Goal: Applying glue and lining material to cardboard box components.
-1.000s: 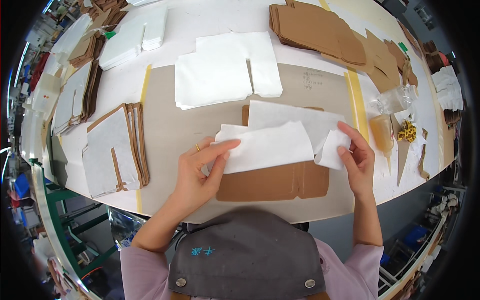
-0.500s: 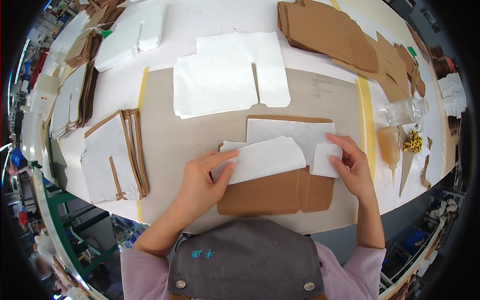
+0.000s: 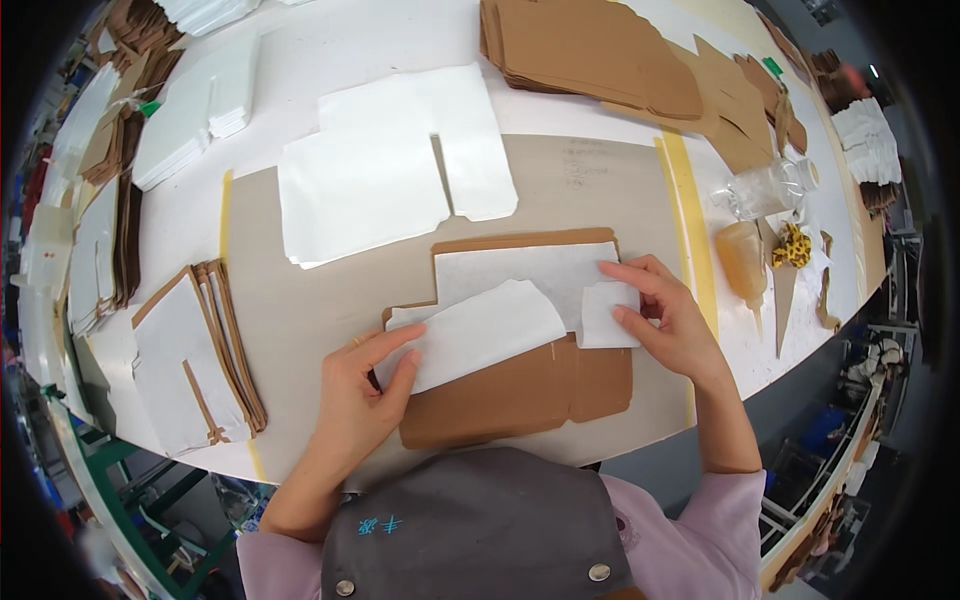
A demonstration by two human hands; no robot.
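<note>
A white sheet (image 3: 530, 268) lies on a brown cut panel (image 3: 480, 398) in front of me, its near part folded back over itself in two flaps. My left hand (image 3: 368, 382) pinches the left end of the wide flap between thumb and forefinger. At the other side my right hand (image 3: 668, 318) grips the small right flap, thumb below and forefinger above. Brown margin shows along the panel's far edge, and its near half is uncovered. Beyond it lies a larger slotted white sheet (image 3: 385, 175), flat on the grey board (image 3: 300, 335).
To the left stand white-faced brown panels (image 3: 180, 360) in a stack. White sheets (image 3: 195, 110) are piled at the far left, brown panels (image 3: 590, 60) at the far right. A clear jar (image 3: 765, 190), a glue bottle (image 3: 740, 265) and a yellow-black scrunchie (image 3: 792, 245) lie at the right.
The view has swung, so the table's things appear further left and slightly tilted. Both hands keep their hold on the sheet's flaps, which look nearly the same.
</note>
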